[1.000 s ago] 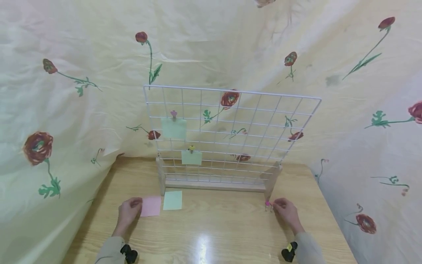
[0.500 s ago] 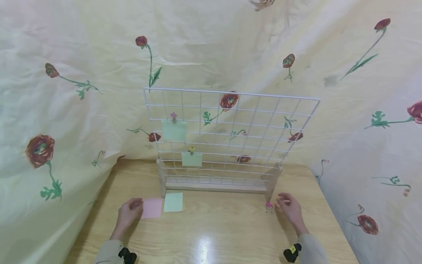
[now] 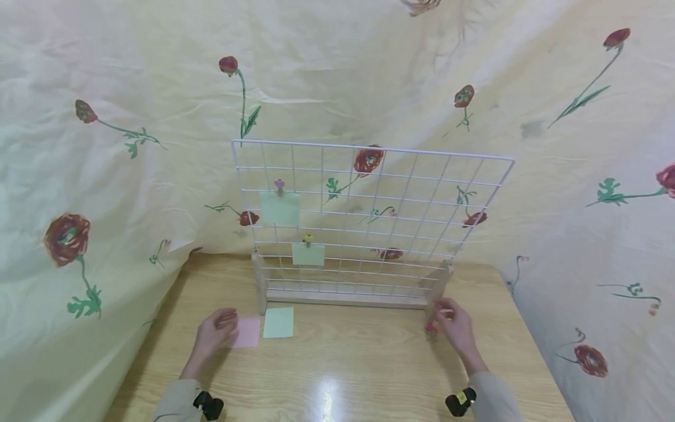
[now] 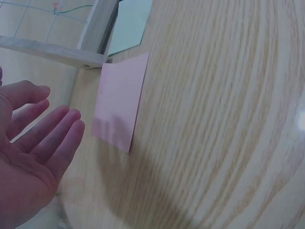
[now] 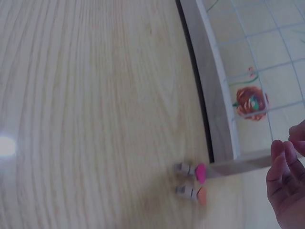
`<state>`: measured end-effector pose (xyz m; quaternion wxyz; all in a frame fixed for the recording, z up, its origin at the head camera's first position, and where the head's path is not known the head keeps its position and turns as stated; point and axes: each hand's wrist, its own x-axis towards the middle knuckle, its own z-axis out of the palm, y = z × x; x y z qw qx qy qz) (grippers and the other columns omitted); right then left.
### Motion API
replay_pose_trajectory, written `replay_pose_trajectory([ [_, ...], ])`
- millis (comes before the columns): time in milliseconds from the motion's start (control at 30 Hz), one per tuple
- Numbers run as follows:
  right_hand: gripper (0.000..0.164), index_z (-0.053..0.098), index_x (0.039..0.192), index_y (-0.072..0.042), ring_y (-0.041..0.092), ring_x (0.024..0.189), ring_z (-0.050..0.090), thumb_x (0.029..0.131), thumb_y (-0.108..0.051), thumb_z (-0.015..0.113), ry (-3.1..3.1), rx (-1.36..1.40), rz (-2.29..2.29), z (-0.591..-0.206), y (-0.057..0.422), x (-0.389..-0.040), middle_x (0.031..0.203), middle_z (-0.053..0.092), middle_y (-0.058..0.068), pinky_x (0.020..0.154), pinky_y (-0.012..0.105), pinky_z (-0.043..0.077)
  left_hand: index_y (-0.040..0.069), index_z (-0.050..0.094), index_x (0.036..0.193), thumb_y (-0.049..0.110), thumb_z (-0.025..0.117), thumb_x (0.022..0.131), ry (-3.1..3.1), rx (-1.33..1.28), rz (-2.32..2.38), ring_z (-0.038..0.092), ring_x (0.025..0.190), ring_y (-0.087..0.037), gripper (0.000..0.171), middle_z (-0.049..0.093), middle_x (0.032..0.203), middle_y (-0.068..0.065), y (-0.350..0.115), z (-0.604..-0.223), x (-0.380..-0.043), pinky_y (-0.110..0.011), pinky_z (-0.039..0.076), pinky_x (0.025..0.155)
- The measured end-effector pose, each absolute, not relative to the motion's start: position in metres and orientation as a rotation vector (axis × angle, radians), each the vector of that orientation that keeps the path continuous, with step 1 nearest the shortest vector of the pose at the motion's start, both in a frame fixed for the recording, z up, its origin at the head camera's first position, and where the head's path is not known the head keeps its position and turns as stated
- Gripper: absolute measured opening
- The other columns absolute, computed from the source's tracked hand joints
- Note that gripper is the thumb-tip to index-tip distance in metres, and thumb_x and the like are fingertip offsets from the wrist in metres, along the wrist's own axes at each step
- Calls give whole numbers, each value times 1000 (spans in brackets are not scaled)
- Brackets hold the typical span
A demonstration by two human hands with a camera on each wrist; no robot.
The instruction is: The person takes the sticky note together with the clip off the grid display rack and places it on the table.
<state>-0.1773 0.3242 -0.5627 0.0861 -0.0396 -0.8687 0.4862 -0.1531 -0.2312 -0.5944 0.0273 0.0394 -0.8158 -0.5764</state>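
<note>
My left hand [image 3: 216, 332] hovers at the left edge of a pink sticky note [image 4: 119, 100], its fingers loosely bent and holding nothing. A mint green sticky note [image 3: 278, 322] lies just right of the pink one. Over on the right, my right hand [image 3: 456, 328] is beside the foot of the wire grid stand, fingertips drawn close together with no object showing between them. Two small clips lie on the table below those fingers: one with a pink heart top [image 5: 200, 172] and one with an orange top [image 5: 202, 195].
The white wire grid [image 3: 401, 193] stands in a wooden base [image 3: 348, 298]. A green note [image 3: 280, 209] hangs there from a purple clip [image 3: 279, 184], another green note [image 3: 308, 255] from a yellow clip [image 3: 308, 239]. Flowered cloth [image 3: 337, 70] surrounds the table [image 3: 369, 363].
My right hand first drew back from the clips, then moved left and forward over them. The left hand has shifted slightly right and forward, overlapping the pink note's edge. The notes stay put.
</note>
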Motion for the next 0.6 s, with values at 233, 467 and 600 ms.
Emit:
replay_pose_trajectory([
  [233, 24, 59, 115, 8, 25, 82, 63, 92, 0, 59, -2549, -54, 1514, -555, 309, -178, 103, 60, 25, 58, 31, 57, -13, 54, 123, -8, 60, 90, -2525, 121, -1802, 59, 107, -44, 34, 59, 118, -32, -225, -591, -157, -29, 54, 84],
  [467, 28, 58, 120, 6, 15, 77, 63, 94, -4, 59, -2581, -59, 1586, -549, 297, -182, 108, 60, 24, 55, 35, 57, -10, 55, 124, -6, 61, 91, -2542, 123, -1785, 59, 107, -43, 34, 60, 119, -29, -218, -588, -160, -35, 53, 88],
  [600, 26, 60, 119, 3, 12, 79, 62, 95, -6, 60, -2612, -56, 1555, -546, 291, -185, 109, 61, 21, 59, 28, 56, -11, 55, 123, -7, 61, 90, -2533, 77, -1769, 60, 106, -43, 33, 61, 117, -30, -215, -587, -161, -35, 53, 88],
])
